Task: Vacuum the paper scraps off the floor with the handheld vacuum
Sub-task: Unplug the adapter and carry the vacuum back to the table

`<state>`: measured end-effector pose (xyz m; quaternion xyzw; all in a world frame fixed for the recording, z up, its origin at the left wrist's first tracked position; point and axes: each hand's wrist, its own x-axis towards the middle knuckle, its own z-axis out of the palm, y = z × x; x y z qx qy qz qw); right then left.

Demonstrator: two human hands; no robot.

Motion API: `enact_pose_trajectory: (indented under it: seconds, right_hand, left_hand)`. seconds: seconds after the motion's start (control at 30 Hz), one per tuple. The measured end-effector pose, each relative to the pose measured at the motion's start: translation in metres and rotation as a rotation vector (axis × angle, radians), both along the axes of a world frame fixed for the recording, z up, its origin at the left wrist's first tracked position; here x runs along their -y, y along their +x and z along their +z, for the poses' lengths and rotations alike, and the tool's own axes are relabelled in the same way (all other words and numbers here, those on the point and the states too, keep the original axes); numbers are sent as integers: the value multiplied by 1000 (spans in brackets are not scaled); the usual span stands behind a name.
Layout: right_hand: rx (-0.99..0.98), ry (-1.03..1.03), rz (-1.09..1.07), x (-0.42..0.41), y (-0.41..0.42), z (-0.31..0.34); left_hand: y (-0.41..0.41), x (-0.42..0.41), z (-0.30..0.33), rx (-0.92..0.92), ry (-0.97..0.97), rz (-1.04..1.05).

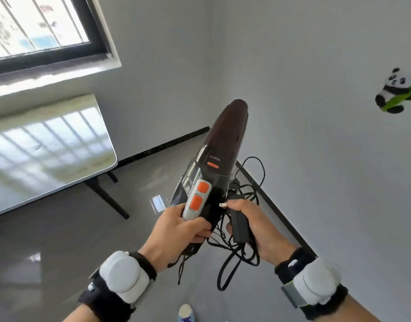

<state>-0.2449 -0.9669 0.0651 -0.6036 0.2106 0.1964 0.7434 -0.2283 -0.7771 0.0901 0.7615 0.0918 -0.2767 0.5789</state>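
Label: "YANTU" printed in pale letters on handheld vacuum (219, 156), frame centre, read upside down from this view; small orange bar just below the word. No other legible writing.
Buttons: two orange buttons (199, 195) on grey handle strip, one above the other, just above the thumb.
Vacuum: dark brown/black body, nozzle pointing up & away toward the wall corner, held off the floor, frame centre.
Left hand (176, 231): lower centre, fingers & thumb curled round vacuum handle; thumb lies along the grey strip's lower end. White tracker on black wrist strap.
Right hand (255, 228): right of centre, just beside vacuum, fingers wrapped round black power adapter (240, 226) w/ metal plug tip at its upper end. Same tracker on wrist.
Cord (237, 249): black, tangled loops hanging below & behind right hand.
Floor (72, 240): grey, glossy; no scraps discernible in view.
Table (49, 154): left edge, glossy top reflecting window.
Window (39, 26): upper left, dark frame.
Panda sticker (397, 91): right edge, on wall.
Shoe (185, 313): bottom centre, pale toe.
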Motion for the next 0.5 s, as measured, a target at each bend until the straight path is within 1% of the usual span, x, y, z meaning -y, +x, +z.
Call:
enact_pose_trajectory:
  seconds: [0.13,0.2,0.3,0.43,0.5]
  right_hand:
    - [96,27,127,-34,0,42]
    - [150,61,211,-58,-2,68]
    - [187,84,263,-80,0,90]
    - [263,137,378,-133,1,127]
    - [321,139,442,-173,3,146]
  left_hand:
    - [-21,-39,49,46,-51,126]
    - [-37,-64,74,92,-84,230]
    - [-48,-84,95,129,-123,302]
    - [-67,-135,133,191,-162,418]
    - [-79,-175,153,243,-171,469]
